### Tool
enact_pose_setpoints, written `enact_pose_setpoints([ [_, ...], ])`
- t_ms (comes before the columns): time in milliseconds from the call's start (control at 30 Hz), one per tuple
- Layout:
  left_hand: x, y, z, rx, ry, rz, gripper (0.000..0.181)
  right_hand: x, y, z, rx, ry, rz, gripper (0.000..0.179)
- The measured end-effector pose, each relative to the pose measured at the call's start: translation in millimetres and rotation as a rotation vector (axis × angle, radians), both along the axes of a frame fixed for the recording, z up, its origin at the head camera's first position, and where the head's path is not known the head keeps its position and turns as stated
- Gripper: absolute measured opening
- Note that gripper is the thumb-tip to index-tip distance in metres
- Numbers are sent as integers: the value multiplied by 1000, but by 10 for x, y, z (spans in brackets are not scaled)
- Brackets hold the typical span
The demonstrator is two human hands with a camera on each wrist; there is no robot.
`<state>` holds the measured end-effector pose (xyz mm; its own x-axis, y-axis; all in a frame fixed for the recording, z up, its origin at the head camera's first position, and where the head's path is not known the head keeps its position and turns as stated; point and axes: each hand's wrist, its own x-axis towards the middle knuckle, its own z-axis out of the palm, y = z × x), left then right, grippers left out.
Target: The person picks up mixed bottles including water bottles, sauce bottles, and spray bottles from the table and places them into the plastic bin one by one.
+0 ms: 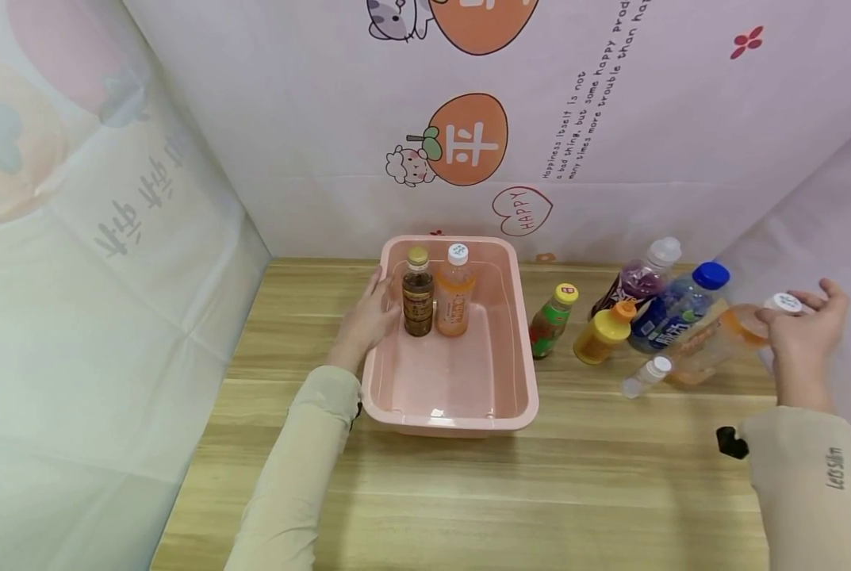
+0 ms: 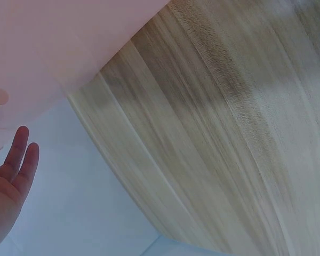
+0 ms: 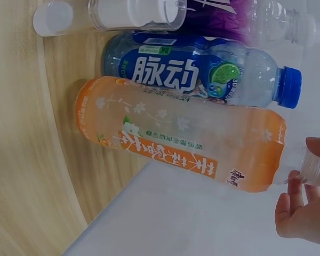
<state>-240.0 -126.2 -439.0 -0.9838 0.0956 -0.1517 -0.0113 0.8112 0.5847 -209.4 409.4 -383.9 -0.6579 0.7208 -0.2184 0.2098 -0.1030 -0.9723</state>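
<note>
I note the right hand (image 1: 809, 337) pinching a tall, clear, orange-labelled plastic bottle (image 3: 181, 133) by its white cap (image 1: 786, 302), three o'clock of the pink plastic tub (image 1: 461, 385), left hand (image 1: 369, 319) spread at nine; apparently grasping, next calling for steady lift.

On the blue-capped bottle (image 3: 197, 66) we read 脉动 in large white characters, and on the orange bottle (image 3: 181, 136) 茉莉蜜茶 in white on an orange strip, with green print too small for us to make out. On the back wall sheet (image 1: 311, 143) we find "Happiness itself is not a bad thing, but some happy prod", cut off, then "many times more trouble than hap", also cut. We see HAPPY inside a heart outline (image 1: 523, 211), 平 on an orange fruit drawing (image 1: 469, 141), and small lettering resembling "letsslim" on the right sleeve (image 1: 810, 484).
</note>
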Motion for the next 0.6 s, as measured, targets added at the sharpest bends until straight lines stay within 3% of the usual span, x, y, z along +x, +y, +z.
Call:
enact_pose_setpoints([
  [233, -13, -2, -14, -5, -2, -2, 64, 49, -54, 113, 186, -30, 50, 86],
  [367, -15, -2, -19, -4, 0, -2, 64, 64, -106, 196, 244, -5, 47, 82],
  [500, -14, -1, -21, -4, 3, -3, 63, 78, -157, 277, 394, -41, 39, 81],
  [600, -15, 1, -21, -11, 3, -6, 63, 82, -189, 358, 414, -15, 18, 82],
])
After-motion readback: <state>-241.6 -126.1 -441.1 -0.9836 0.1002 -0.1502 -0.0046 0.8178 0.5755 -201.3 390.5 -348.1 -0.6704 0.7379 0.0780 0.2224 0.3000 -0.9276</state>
